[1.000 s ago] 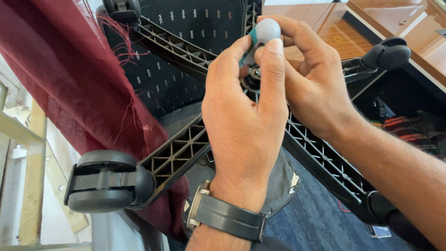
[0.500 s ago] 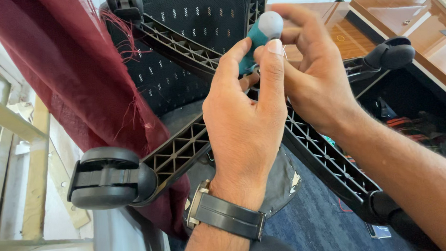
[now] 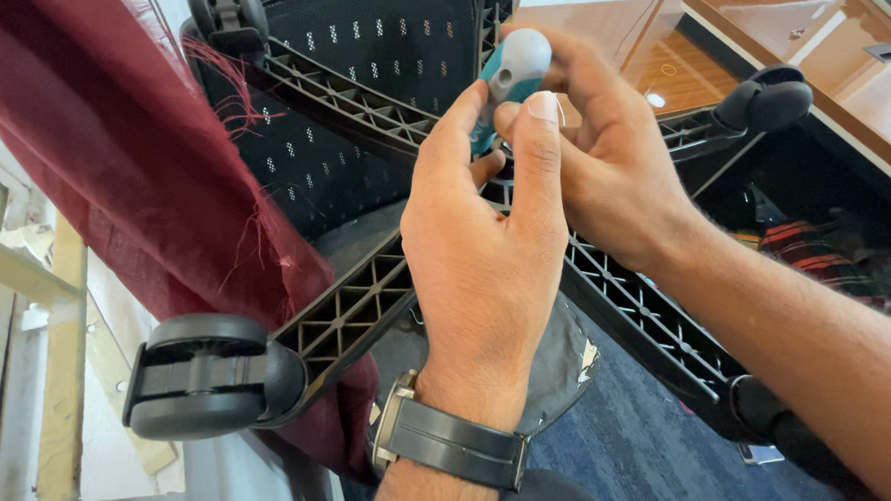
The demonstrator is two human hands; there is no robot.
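Screwdriver (image 3: pixel 511 78), teal and grey, has tipped a little more upright above the chair base (image 3: pixel 363 297) hub, both hands' grips, left (image 3: pixel 485 252) and right (image 3: pixel 610 158), pinching its handle.

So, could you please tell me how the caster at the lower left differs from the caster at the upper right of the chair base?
The lower-left caster is nearest the camera and looks large, with its twin wheels and the slot between them plainly visible. The upper-right caster is farther off, looks smaller, and shows only a rounded side, next to the wooden desk. The lower-left one lies by the red cloth. Both are black and sit at the ends of ribbed black arms.
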